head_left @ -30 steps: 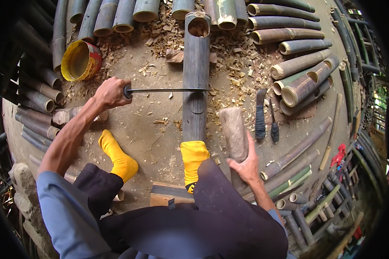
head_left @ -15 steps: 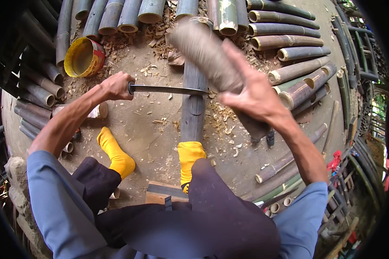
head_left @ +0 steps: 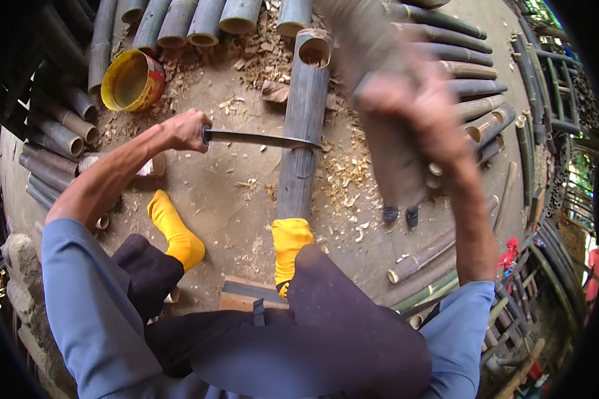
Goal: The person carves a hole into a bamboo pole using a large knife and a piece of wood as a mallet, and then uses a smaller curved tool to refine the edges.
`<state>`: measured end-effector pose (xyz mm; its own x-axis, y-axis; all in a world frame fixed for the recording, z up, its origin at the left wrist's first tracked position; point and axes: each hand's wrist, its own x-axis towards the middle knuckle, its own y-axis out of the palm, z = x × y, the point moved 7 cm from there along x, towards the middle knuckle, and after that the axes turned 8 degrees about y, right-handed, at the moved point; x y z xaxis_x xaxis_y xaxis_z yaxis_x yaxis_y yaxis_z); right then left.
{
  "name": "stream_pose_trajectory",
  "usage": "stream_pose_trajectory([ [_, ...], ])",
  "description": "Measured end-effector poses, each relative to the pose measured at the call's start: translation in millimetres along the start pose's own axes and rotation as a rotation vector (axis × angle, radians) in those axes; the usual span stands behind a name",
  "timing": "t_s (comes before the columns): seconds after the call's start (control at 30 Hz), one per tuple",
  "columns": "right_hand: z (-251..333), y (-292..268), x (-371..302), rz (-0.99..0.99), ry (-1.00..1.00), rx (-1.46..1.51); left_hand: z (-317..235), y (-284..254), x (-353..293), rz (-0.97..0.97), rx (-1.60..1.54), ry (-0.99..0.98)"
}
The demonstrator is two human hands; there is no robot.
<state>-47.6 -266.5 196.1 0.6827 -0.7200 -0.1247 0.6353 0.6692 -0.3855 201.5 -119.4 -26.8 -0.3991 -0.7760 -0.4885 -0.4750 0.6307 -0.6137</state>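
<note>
My left hand (head_left: 188, 130) is closed round the handle of a long machete (head_left: 263, 138). Its curved blade lies crosswise over a dark bamboo pole (head_left: 296, 179), touching it near a node. The pole's far end shows an open hollow, while a yellow-socked foot (head_left: 291, 243) presses against its near end. Raised to the right of the pole, my right hand (head_left: 426, 106) grips a thick wooden club (head_left: 361, 33), blurred by motion. Below that hand is a brown shape (head_left: 396, 159) with two dark ends; I cannot tell what it is.
Cut bamboo pieces (head_left: 239, 16) line the far side, and more (head_left: 469, 90) lie at the right. A yellow and red bucket (head_left: 133, 80) stands at far left. Wood shavings (head_left: 353, 169) litter the ground. My other yellow-socked foot (head_left: 176, 229) rests at left.
My right hand has swung the club up and to the right, away from the pole. The machete stays across the bamboo in my left hand. The view has shifted slightly.
</note>
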Motion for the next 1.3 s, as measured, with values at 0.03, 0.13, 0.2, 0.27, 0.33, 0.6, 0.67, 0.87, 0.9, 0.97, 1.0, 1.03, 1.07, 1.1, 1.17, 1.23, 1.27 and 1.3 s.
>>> stream_pose_trajectory([
  [0.03,12,-17,9,-0.017,-0.062,0.137,-1,0,-4,0.003,0.01,-0.017],
  [0.13,18,-22,-2,-0.232,-0.21,0.249,0,2,-6,0.008,0.007,-0.017],
  [0.2,-35,27,-21,-0.261,-0.358,-0.178,-5,7,3,0.008,0.015,0.003],
  [0.27,-97,85,-30,0.245,0.164,-0.14,-4,5,10,0.053,0.081,0.01],
  [0.33,-110,93,-40,0.406,0.355,-0.031,-2,5,6,0.038,0.078,0.007],
  [0.6,-5,-4,-10,-0.159,0.201,0.592,1,12,-8,0.031,0.017,-0.016],
  [0.67,-50,35,-41,-0.21,0.04,0.155,-2,9,-7,0.032,0.02,-0.022],
  [0.87,-114,105,-104,0.262,0.463,0.074,14,34,-8,0.151,-0.081,-0.091],
  [0.9,-118,96,-111,0.078,0.38,0.022,18,30,-4,0.253,-0.189,-0.236],
  [0.97,-149,86,-144,-0.174,0.446,-0.076,16,32,-1,0.22,-0.236,-0.174],
  [1.0,-163,86,-157,-0.182,0.57,0.022,16,35,-9,0.117,-0.178,-0.228],
  [1.03,-176,83,-168,-0.201,0.679,0.127,23,52,-20,0.084,-0.14,-0.236],
  [1.07,-191,79,-185,-0.311,0.678,0.095,33,75,-36,-0.031,-0.202,-0.266],
  [1.1,-200,74,-203,-0.375,0.69,0.091,32,98,-43,-0.161,-0.175,-0.24],
  [1.17,-226,77,-247,-0.264,0.961,-0.036,14,124,-40,-0.218,-0.369,-0.293],
  [1.23,-239,84,-279,-0.219,1.006,-0.007,4,108,-30,-0.201,-0.496,-0.244],
  [1.27,-239,90,-288,-0.257,0.956,-0.033,18,92,-28,-0.101,-0.418,-0.338],
  [1.3,-235,92,-289,-0.287,0.906,-0.056,31,68,-27,-0.085,-0.244,-0.222],
])
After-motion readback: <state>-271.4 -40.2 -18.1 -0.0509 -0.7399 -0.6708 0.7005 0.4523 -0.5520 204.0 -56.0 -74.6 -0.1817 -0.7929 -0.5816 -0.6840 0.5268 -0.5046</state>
